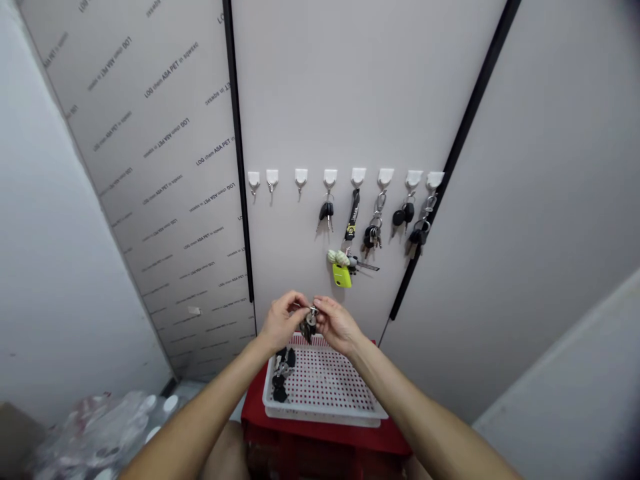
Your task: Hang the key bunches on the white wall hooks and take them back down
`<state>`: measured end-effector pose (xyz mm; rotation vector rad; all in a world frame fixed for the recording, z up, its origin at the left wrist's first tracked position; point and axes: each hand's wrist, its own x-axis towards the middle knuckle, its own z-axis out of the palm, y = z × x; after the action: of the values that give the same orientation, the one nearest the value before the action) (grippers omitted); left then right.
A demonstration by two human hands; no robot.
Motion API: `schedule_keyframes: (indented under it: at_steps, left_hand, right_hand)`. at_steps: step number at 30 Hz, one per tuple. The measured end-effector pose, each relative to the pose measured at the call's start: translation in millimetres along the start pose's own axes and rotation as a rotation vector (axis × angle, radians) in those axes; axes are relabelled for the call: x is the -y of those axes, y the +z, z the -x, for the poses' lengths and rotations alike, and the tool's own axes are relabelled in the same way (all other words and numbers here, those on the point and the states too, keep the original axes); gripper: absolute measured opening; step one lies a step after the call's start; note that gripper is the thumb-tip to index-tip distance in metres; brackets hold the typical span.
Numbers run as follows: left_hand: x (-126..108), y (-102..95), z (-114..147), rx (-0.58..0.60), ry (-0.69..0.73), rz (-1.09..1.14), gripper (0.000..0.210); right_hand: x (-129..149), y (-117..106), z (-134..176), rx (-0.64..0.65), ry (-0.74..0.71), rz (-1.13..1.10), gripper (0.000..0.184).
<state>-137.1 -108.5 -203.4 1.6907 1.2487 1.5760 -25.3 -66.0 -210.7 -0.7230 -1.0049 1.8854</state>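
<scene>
A small bunch of keys (309,324) hangs between my two hands, above the back edge of a white plastic basket (325,415). My left hand (285,321) pinches the bunch near its top ring. From the other side, my right hand (338,324) grips the same ring with thumb and fingers. More keys with black heads (283,377) lie in the basket's left side. On the panel ahead, a row of white hooks (330,177) carries several key sets, among them one with a black strap (353,215) and a yellow-green tag (342,275).
Three hooks at the left, such as the leftmost hook (253,181), hold nothing. The basket stands on a red cloth (255,407). Plastic-wrapped bottles (115,433) sit on the floor at lower left. Black strips (239,147) edge the panel.
</scene>
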Motion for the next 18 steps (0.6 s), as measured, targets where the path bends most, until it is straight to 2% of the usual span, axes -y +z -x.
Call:
schedule_keyframes:
  at_steps: [6,11,15,18]
  left_hand:
    - [8.2,-1.0,-2.2,-0.041,-0.074,0.089,0.010]
    - [9.9,-2.5,-2.4,-0.049,-0.102,0.089,0.011]
    - [10.4,-3.3,-2.5,-0.056,-0.098,0.110,0.012]
    - [13.5,-0.8,-1.2,-0.060,-0.103,0.101,0.011]
  right_hand:
    - [-3.1,-3.8,8.7,0.138,0.006,0.272,0.019]
    - [-2.3,-1.1,13.2,0.145,-0.058,0.469,0.012]
    - [-2.5,-3.4,13.4,0.199,-0.040,0.408,0.013]
    - [-4.9,-4.2,13.0,0.214,-0.085,0.398,0.016]
